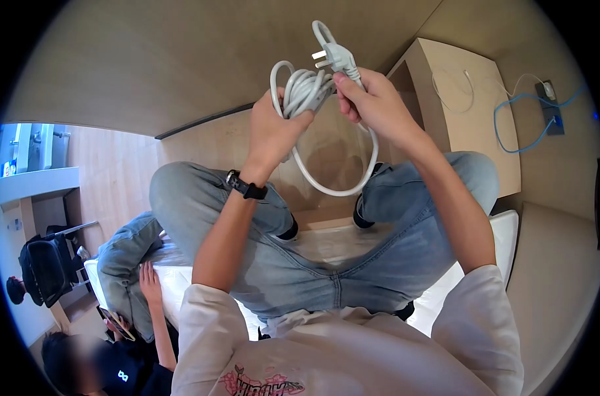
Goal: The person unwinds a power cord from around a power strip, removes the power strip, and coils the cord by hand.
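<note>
A coiled white cable [305, 91] is gripped in my left hand [273, 132], which wears a black watch at the wrist. My right hand [378, 104] pinches the cable just below its white plug [339, 58], whose metal prongs point left. One loop of the cable rises above the plug, and another loop hangs down between my hands over the floor. Both hands are held up above my knees, a short way apart. Part of the bundle is hidden behind my left fingers.
At the right stands a light wooden cabinet [474, 99] with a thin white cable on it. A blue cable [498, 125] runs to a wall socket [550, 109]. Another person [115, 356] sits at the lower left, holding a phone. Beyond them is a black chair [46, 267].
</note>
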`<state>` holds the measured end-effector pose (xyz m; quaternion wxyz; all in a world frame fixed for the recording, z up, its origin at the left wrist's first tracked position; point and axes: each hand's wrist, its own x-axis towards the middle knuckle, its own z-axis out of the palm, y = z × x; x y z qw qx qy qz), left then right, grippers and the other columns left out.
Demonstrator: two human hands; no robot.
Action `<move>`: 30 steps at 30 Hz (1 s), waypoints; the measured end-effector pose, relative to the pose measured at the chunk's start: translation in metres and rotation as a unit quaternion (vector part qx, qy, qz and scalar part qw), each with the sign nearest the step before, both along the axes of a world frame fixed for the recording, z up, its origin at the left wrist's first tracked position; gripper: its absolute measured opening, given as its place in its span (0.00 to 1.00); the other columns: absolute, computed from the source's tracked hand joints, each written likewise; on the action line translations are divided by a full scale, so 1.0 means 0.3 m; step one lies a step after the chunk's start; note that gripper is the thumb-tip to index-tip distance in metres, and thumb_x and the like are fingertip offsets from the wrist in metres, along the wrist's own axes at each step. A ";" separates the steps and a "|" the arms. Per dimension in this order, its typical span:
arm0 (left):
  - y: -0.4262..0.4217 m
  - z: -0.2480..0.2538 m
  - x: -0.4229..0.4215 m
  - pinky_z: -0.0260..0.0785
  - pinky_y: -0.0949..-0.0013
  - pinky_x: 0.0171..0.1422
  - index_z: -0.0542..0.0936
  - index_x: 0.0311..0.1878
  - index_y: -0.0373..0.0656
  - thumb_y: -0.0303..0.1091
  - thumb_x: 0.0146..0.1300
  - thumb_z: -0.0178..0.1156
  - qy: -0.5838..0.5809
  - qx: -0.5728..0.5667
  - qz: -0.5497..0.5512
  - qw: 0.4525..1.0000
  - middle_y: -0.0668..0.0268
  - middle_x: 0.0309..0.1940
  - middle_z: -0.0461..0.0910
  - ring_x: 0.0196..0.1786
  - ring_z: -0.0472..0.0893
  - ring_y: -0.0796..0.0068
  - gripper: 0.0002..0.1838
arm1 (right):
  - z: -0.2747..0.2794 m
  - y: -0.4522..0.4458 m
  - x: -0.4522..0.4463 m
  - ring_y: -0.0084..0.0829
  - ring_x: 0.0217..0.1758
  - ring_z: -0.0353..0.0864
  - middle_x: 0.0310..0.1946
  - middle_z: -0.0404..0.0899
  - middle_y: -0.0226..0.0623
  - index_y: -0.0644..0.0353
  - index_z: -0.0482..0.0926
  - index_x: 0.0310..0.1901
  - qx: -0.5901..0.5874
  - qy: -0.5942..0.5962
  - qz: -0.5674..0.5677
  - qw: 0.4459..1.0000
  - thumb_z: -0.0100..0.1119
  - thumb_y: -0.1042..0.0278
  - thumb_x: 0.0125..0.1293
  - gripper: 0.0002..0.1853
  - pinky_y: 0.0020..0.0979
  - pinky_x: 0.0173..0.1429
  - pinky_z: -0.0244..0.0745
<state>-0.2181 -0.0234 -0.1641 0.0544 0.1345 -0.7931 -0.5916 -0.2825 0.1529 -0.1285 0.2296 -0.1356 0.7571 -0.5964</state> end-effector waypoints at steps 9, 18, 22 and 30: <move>-0.021 -0.024 -0.013 0.67 0.69 0.48 0.79 0.41 0.42 0.53 0.66 0.51 -0.083 0.311 -0.007 0.947 0.69 0.34 0.82 0.38 0.77 0.78 0.22 | 0.009 -0.005 0.000 0.21 0.26 0.75 0.24 0.79 0.28 0.61 0.78 0.32 0.012 0.029 -0.008 0.999 0.53 0.54 0.70 0.18 0.27 0.31 0.70; 0.015 0.040 0.013 0.65 0.69 0.56 0.75 0.53 0.39 0.64 0.68 0.37 -0.061 0.364 -0.073 0.926 0.61 0.47 0.80 0.47 0.76 0.73 0.36 | 0.009 -0.023 0.039 0.23 0.27 0.78 0.23 0.80 0.32 0.62 0.79 0.29 0.094 0.115 0.064 0.987 0.74 0.52 0.49 0.20 0.27 0.34 0.73; 0.033 0.044 0.018 0.64 0.69 0.59 0.72 0.56 0.36 0.68 0.68 0.29 -0.045 0.406 -0.089 0.908 0.58 0.50 0.77 0.48 0.75 0.73 0.42 | -0.023 -0.026 0.026 0.23 0.28 0.79 0.23 0.79 0.32 0.63 0.78 0.32 0.052 0.048 0.101 0.992 0.77 0.53 0.46 0.23 0.25 0.34 0.73; 0.053 0.005 0.029 0.66 0.74 0.49 0.73 0.46 0.41 0.69 0.69 0.25 -0.069 0.317 -0.162 0.932 0.67 0.34 0.76 0.39 0.74 0.77 0.40 | -0.041 -0.071 0.123 0.25 0.39 0.84 0.33 0.78 0.34 0.59 0.65 0.38 -0.040 -0.080 0.085 0.992 0.69 0.77 0.50 0.20 0.25 0.43 0.78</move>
